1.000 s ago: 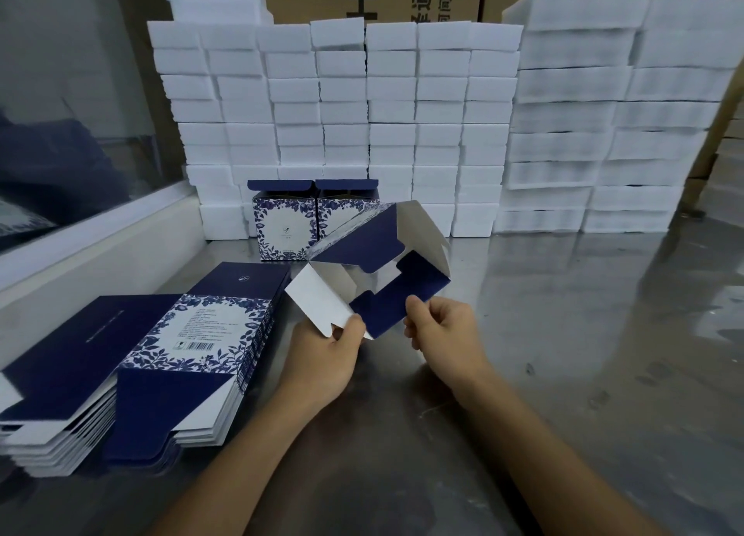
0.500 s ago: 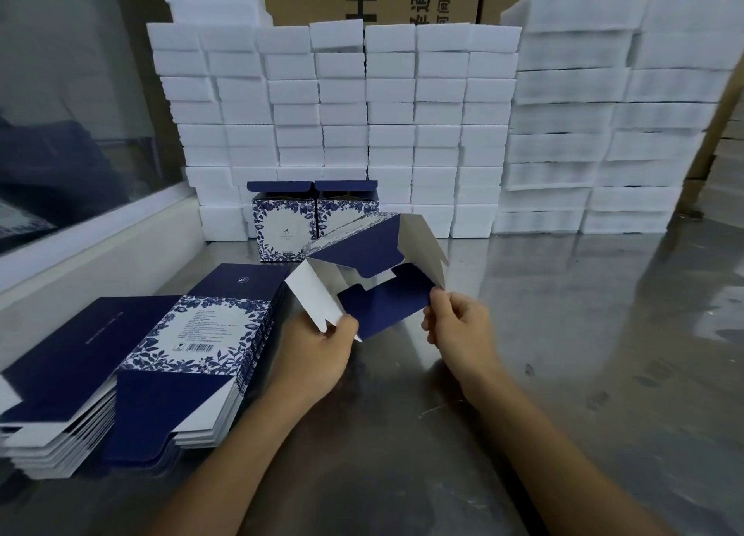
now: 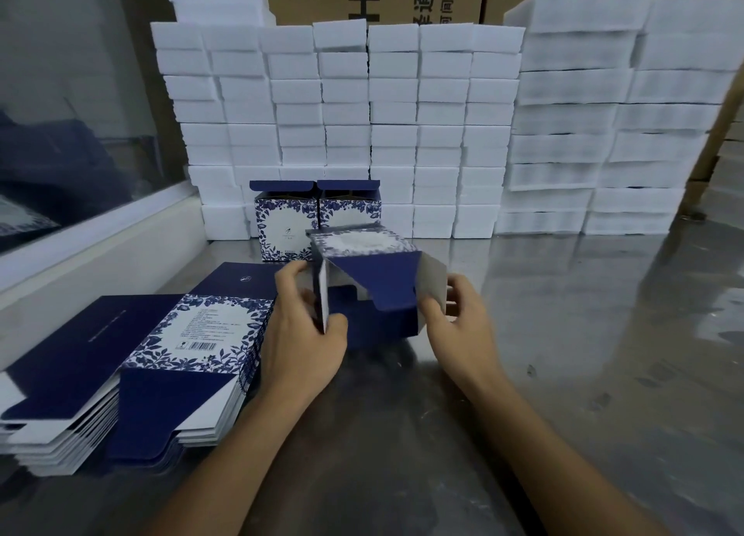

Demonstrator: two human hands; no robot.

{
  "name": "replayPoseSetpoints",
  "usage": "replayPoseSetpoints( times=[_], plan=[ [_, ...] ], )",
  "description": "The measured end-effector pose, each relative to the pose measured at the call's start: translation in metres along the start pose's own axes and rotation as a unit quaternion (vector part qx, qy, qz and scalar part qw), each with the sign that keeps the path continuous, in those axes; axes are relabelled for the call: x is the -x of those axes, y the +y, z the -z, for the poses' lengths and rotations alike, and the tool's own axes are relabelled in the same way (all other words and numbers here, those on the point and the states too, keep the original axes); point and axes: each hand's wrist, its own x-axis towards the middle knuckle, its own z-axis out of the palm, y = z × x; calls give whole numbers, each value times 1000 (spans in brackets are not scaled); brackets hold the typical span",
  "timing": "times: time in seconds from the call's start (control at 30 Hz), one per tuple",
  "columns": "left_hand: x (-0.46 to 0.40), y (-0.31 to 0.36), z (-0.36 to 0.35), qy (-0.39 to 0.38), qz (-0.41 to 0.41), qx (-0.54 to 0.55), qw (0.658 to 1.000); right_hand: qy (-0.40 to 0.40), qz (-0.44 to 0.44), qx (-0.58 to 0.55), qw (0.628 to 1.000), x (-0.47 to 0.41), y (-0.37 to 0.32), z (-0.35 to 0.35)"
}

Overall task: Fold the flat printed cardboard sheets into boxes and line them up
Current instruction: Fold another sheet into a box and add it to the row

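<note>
Both hands are on a half-formed navy and white floral cardboard box [image 3: 364,290], held just above the shiny metal worktop [image 3: 583,354] in the middle of the view. The left hand [image 3: 300,334] pinches a white side flap, thumb in front and fingers behind it. The right hand [image 3: 459,322] grips the box's right edge, thumb on the navy flap and fingers curled round the back. A stack of flat navy printed cardboard sheets [image 3: 161,354] lies just left of the left hand. Two finished floral boxes [image 3: 316,217] stand side by side behind, touching, against a wall of white foam blocks [image 3: 402,125].
</note>
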Motion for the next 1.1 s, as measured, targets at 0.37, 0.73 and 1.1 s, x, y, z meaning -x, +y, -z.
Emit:
replayPoseSetpoints(
  times=[0.37,0.73,1.1],
  plan=[
    [-3,-2,0,12,-73,38,997,-71,19,-136,988,2,-14,-1],
    [3,11,-1,42,-67,60,995,75,112,21,991,2,-8,-5],
    [-1,9,3,54,-44,58,996,-9,10,81,997,-1,-2,-3]
  ],
)
